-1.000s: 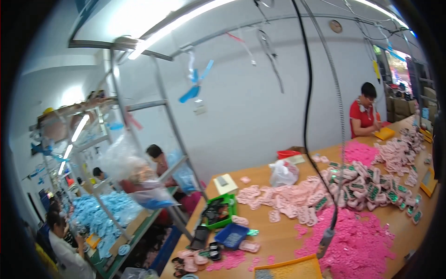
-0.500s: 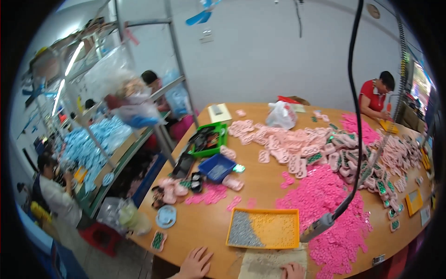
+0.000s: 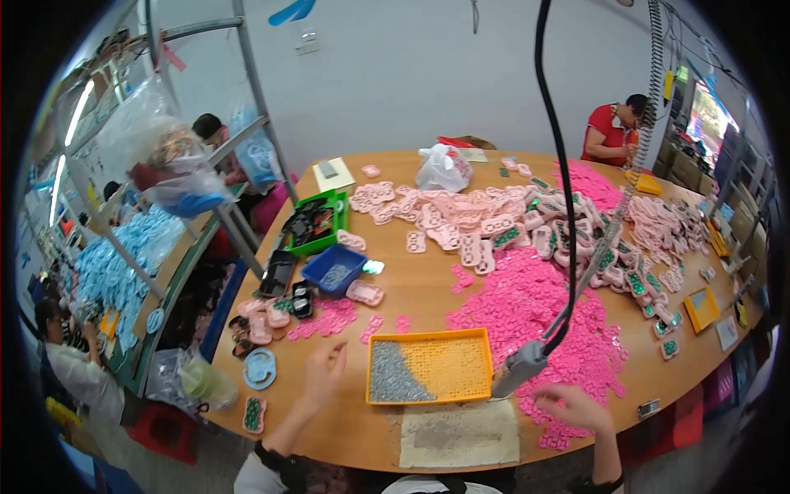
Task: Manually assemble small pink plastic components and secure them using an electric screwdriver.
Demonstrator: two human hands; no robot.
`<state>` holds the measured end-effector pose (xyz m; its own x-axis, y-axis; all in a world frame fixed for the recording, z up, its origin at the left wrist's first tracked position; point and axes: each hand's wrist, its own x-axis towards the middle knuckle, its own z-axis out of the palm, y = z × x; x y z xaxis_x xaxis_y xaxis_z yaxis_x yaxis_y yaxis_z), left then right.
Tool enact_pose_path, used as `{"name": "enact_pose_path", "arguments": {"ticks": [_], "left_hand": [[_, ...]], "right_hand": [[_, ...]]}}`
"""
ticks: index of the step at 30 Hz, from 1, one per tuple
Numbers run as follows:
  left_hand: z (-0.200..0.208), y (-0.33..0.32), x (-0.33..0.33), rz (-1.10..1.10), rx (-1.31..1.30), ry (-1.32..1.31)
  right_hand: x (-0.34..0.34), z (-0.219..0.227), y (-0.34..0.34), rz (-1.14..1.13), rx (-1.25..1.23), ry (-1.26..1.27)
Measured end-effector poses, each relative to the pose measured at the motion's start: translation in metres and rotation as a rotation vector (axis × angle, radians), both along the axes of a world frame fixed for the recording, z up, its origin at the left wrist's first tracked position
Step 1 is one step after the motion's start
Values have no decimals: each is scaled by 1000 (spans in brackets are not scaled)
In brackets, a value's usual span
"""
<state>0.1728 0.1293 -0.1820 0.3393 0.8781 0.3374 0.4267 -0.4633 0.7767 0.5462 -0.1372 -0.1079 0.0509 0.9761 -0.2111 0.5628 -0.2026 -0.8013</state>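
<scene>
My left hand [image 3: 324, 372] is raised over the table, left of a yellow tray [image 3: 490, 356]. Its fingers are loosely extended, and I see nothing in them. Grey screws [image 3: 398, 375] are heaped at the tray's left side. My right hand [image 3: 574, 407] hovers over the near edge of a big pile of pink plastic pieces [image 3: 539, 309], fingers bent but apart. Between that hand and the tray hangs a grey electric screwdriver [image 3: 520, 370] on a black cord and a coiled spring. A worn sheet [image 3: 461, 436] lies at the table edge below the tray.
Pale pink shells [image 3: 461, 218] spread across the far table. A blue bin [image 3: 333, 270] and a green crate [image 3: 318, 222] of dark parts stand at left, beside a light blue round part [image 3: 259, 368]. A co-worker in red [image 3: 609, 136] sits at the far right. A metal rack [image 3: 255, 90] rises at left.
Both hands have lifted from the table's near edge and moved forward, the left beside the tray, the right over to the pink pile. The whole view has shifted, showing more of my forearms.
</scene>
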Motion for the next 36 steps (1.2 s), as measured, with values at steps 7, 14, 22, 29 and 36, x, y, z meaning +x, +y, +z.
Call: {"name": "enact_pose_path", "arguments": {"ticks": [7,14,22,29,36], "left_hand": [[-46,160,139,-300,166,484],[-71,210,248,-225,257,543],[-92,255,262,163,165,447],[-78,248,217,-131,-99,218],[-52,171,192,-167,-631,-181]], "right_hand": [[48,-42,161,-138,567,-428],[30,-105,247,146,652,-888],[33,-147,339,-166,478,-708],[41,-147,341,-266,395,-352],[5,-85,330,-453,516,145]]}}
